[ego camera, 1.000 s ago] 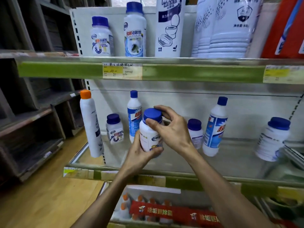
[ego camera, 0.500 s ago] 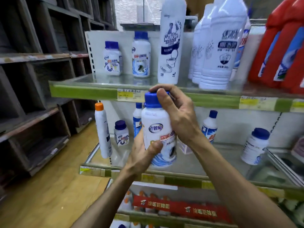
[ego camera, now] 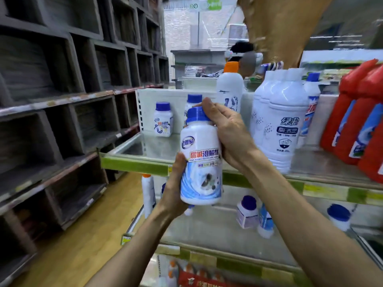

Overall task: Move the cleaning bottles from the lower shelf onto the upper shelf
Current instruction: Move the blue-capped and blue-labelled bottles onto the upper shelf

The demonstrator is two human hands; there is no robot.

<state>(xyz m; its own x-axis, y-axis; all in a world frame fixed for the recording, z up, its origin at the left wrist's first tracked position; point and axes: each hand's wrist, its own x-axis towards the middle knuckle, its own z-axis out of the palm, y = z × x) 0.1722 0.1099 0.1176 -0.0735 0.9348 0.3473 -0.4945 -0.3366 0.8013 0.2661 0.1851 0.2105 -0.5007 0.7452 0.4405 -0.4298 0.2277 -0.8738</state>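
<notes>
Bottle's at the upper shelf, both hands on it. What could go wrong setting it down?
1. The held bottle has its base below the front edge of the upper shelf. Pushed forward without more lift, it may catch there.
2. The right hand, its grip on the cap, is close to the tall white bottles. The wrist could knock them.
3. A blue-capped bottle stands just behind and could be tipped.

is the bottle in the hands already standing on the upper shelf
No, the left hand and right hand hold the bottle in the air before the upper shelf edge.
</notes>
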